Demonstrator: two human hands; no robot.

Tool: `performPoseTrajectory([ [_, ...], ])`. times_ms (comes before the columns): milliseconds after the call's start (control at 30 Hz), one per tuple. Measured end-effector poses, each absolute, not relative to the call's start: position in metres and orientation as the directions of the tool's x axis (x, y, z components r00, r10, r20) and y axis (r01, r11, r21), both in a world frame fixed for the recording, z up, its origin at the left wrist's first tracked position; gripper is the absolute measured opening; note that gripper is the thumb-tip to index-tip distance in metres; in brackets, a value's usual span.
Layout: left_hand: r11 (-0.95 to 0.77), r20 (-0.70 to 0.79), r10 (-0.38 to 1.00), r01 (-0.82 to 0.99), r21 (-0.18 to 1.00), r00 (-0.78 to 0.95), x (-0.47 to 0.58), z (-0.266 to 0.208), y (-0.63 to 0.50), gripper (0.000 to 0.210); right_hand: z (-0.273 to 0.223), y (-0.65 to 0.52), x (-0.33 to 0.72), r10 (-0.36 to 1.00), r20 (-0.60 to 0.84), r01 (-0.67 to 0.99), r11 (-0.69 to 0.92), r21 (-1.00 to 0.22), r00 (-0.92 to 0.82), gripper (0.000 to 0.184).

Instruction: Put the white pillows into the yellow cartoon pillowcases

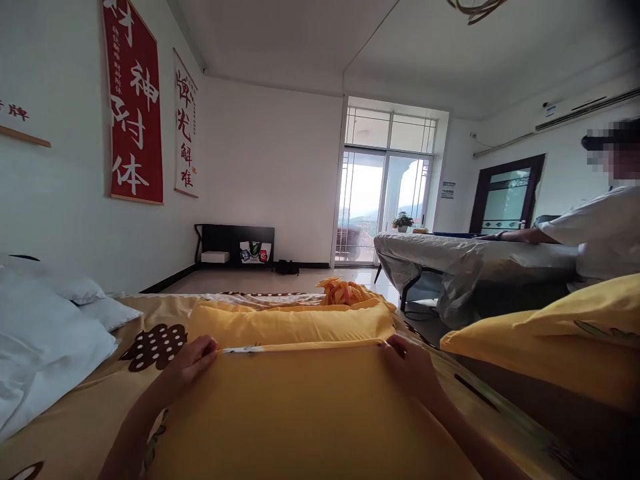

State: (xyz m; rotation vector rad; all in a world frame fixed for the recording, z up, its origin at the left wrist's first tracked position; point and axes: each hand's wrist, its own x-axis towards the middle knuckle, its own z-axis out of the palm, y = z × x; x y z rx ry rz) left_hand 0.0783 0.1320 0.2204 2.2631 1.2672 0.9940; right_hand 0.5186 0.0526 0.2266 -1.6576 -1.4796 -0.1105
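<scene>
A yellow pillowcase (pixel 300 407) is stretched flat between my two hands, its far edge pulled straight. My left hand (pixel 197 360) pinches that edge near the left corner. At the right corner, my right hand (pixel 407 363) grips the same edge with curled fingers. A small white patch shows along the edge close to my left hand; what it is, I cannot tell. Just beyond lies a plump yellow pillow (pixel 295 325), with a crumpled orange-yellow cloth (pixel 345 291) behind it. All this is over a bed sheet (pixel 95 373) with brown dotted shapes.
White pillows (pixel 45 340) are heaped on the left. Another yellow pillow (pixel 565 333) is at the right. Farther right, a person (pixel 600 227) leans by a plastic-covered table (pixel 440 250) bearing a potted plant (pixel 403 222). A low black shelf (pixel 233 240) stands against the far wall.
</scene>
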Motion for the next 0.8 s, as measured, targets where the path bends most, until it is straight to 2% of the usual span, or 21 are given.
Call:
performPoseTrajectory([
  [67,-0.500,0.401,0.852,0.750,0.433,0.336,0.084,0.220,0.132,0.034,0.220,0.046,0.526,0.707,0.637,0.832,0.125,-0.541,0.307,0.030],
  [167,-0.458,0.555,0.772,0.877,0.148,0.309,0.112,0.225,0.112,0.025,0.212,0.037,0.524,0.570,0.779,0.853,0.243,-0.462,0.260,0.029],
  [233,-0.560,0.674,0.606,0.828,-0.015,0.422,0.149,0.230,0.086,0.021,0.208,0.031,0.519,0.455,0.867,0.873,0.315,-0.371,0.205,0.030],
  [333,-0.730,0.681,0.365,0.649,-0.214,0.635,0.227,0.237,0.045,0.037,0.203,0.020,0.513,0.299,0.946,0.892,0.382,-0.242,0.128,0.031],
  [400,-0.767,0.638,0.311,0.583,-0.268,0.704,0.281,0.242,0.029,0.047,0.200,0.011,0.511,0.208,0.974,0.891,0.421,-0.171,0.089,0.026],
  [467,-0.771,0.577,0.308,0.553,-0.314,0.757,0.324,0.247,0.023,0.047,0.197,-0.001,0.511,0.135,0.989,0.887,0.448,-0.114,0.059,0.020],
  [633,-0.766,0.416,0.319,0.490,-0.416,0.851,0.366,0.250,0.025,0.019,0.183,-0.030,0.513,0.080,0.997,0.879,0.475,-0.047,0.010,0.016],
  [700,-0.776,0.386,0.279,0.443,-0.449,0.879,0.366,0.247,0.021,0.016,0.177,-0.039,0.513,0.084,0.996,0.879,0.475,-0.043,0.003,0.017],
  [800,-0.801,0.334,0.292,0.420,-0.427,0.896,0.364,0.248,0.007,0.014,0.170,-0.046,0.515,0.048,0.999,0.879,0.476,-0.033,0.011,0.018],
])
